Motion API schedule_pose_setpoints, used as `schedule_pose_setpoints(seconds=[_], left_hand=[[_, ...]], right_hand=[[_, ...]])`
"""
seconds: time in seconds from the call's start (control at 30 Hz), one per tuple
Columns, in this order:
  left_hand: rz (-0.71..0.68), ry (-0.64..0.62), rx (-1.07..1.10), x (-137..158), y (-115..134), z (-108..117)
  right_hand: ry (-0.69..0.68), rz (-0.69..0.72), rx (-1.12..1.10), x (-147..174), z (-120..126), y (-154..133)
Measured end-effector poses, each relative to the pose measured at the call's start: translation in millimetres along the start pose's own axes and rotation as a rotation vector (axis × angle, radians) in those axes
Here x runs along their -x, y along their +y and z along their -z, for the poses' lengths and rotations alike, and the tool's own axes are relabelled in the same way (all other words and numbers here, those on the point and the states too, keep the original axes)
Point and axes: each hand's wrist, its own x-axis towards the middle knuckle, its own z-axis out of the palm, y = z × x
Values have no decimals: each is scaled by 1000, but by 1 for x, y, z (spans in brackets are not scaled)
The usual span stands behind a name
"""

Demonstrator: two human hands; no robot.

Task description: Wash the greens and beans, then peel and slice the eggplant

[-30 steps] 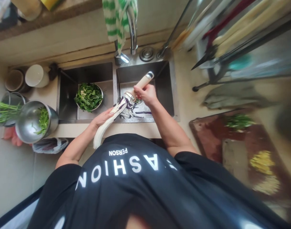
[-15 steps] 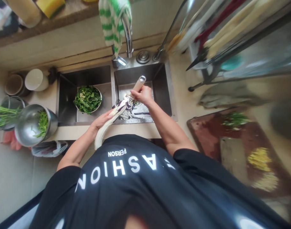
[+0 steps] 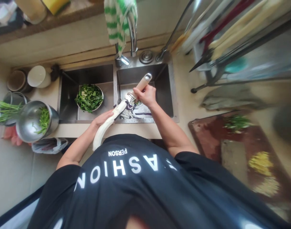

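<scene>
The left hand (image 3: 103, 118), partly curled, holds the eggplant (image 3: 109, 122) near its middle; the right hand (image 3: 147, 95) clasps the peeler (image 3: 143, 82), its head at the eggplant's far end.

The left fingers (image 3: 107, 115) hide part of the pale vegetable (image 3: 99, 134) from us, and the right fingers (image 3: 138, 92) cover some of the peeler (image 3: 143, 82), whose blade we find too small to read. Far left of both, the view's edge crops the green stalks (image 3: 8, 109); far right, we see the utensils (image 3: 243, 30) only blurred.
</scene>
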Motion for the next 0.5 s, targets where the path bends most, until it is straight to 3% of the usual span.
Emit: schedule_pose_setpoints(seconds=[0.17, 0.23, 0.37, 0.5], left_hand=[[8, -28, 59, 1, -6, -2], [-18, -64, 65, 1, -8, -4], [-48, -64, 98, 3, -11, 1], [40, -62, 195, -5, -7, 10]], right_hand=[[-212, -63, -243, 10, -11, 0], [-193, -62, -170, 8, -13, 6], [-28, -119, 44, -4, -3, 24], [-34, -98, -52, 6, 2, 16]])
